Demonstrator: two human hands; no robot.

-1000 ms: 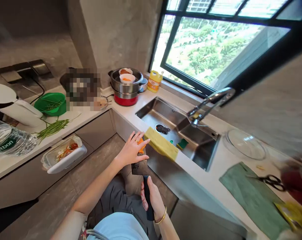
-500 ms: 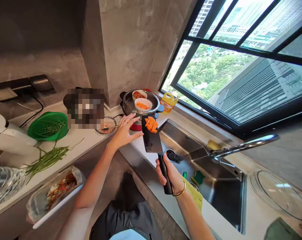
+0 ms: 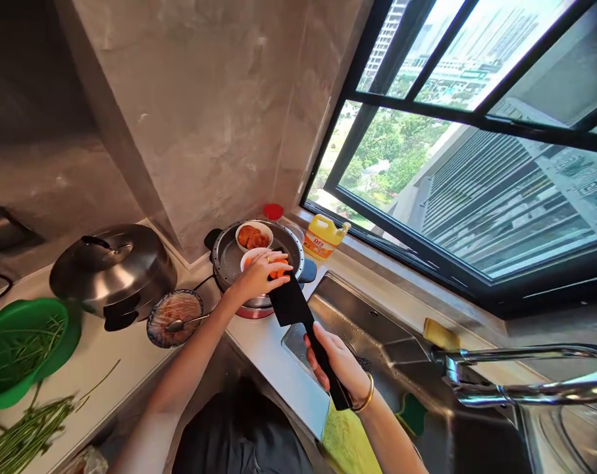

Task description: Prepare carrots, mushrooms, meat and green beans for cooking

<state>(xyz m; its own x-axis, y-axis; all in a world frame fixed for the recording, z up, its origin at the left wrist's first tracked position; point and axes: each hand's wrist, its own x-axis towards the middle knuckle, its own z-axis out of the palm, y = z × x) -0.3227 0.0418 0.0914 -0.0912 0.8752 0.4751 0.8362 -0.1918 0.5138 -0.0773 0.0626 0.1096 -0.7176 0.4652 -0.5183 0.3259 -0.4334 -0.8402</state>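
My right hand is wrapped round the black handle of a cleaver, its dark blade pointing away toward the steamer pot. Orange carrot pieces lie at the blade's far end. Over them reaches my left hand, fingers stretched out and touching the pieces. Partly behind that hand is a white bowl with orange pieces in it. A second white bowl, holding reddish-brown food, sits behind it in the pot.
Right of the pot are a yellow jug and a steel sink with a faucet. To the left stand a lidded pan, a dish of minced food with a spoon, a green basin and long green stalks.
The cleaver with the carrot pieces has moved forward to the bowl in the pot. My left hand has come onto the pieces. The view has shifted closer to the pot.
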